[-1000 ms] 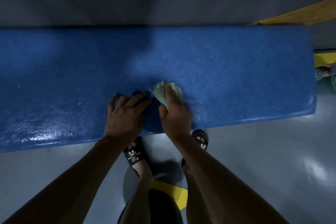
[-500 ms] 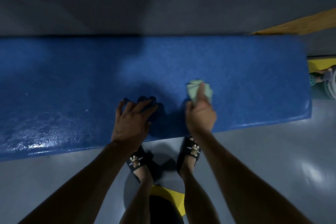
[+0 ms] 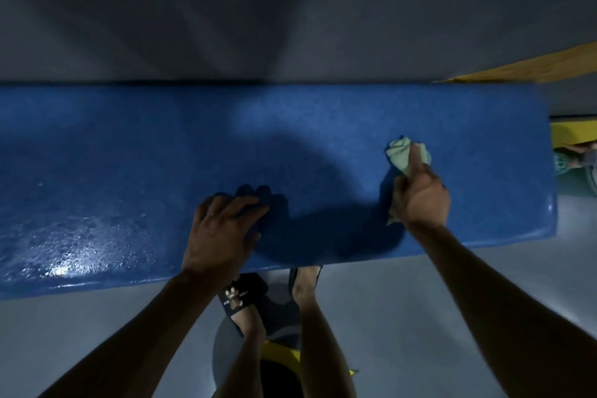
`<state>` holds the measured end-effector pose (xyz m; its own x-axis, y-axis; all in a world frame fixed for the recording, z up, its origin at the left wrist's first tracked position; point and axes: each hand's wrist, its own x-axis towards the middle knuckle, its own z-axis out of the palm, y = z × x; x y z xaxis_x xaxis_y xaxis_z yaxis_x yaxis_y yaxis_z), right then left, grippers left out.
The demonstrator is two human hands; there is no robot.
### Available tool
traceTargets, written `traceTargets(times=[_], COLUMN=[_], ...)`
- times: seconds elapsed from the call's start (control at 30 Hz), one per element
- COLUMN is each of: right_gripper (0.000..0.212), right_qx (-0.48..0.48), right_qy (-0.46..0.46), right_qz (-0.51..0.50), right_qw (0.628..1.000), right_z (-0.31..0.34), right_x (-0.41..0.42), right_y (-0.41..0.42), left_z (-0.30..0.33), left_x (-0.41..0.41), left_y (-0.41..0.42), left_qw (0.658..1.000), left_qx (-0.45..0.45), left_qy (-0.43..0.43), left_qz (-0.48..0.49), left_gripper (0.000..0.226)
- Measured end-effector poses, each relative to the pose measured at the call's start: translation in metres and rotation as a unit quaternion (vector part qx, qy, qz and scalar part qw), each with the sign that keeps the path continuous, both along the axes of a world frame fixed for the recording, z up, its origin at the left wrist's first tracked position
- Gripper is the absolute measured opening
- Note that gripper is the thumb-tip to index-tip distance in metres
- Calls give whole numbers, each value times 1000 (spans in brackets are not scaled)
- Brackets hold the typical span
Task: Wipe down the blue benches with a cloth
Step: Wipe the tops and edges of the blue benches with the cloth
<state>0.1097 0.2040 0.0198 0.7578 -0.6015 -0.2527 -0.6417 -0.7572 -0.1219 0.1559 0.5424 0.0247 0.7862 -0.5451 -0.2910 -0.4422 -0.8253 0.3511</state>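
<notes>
Right hand (image 3: 421, 195) grips a bunched pale green cloth (image 3: 403, 153), pressed to the blue worktop (image 3: 129, 155) near its right end. Left hand (image 3: 223, 229) lies flat on the worktop's near edge, fingers spread, holding nothing. Wet sheen at near left. Black sandal (image 3: 240, 296) on the grey floor (image 3: 420, 317) below.

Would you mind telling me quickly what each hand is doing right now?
Left hand: open, fingers spread, resting flat on the blue bench.
Right hand: closed around the green cloth, holding it against the bench.
</notes>
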Motion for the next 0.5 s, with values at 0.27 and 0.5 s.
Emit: traceTargets(times=[0.27, 0.5], right_gripper=[69, 67], right_qx=[51, -9], right_qy=[-67, -47], right_qz=[280, 294], right_qw=[956, 954], right_z=[-13, -6], right_x=[21, 46], right_y=[119, -24], left_z=[13, 10], left_x=[44, 54], left_y=[-21, -25], left_qw=[998, 996], left_qx=[32, 78], left_qy=[-30, -3], left_qz=[34, 39], left_gripper=[72, 85])
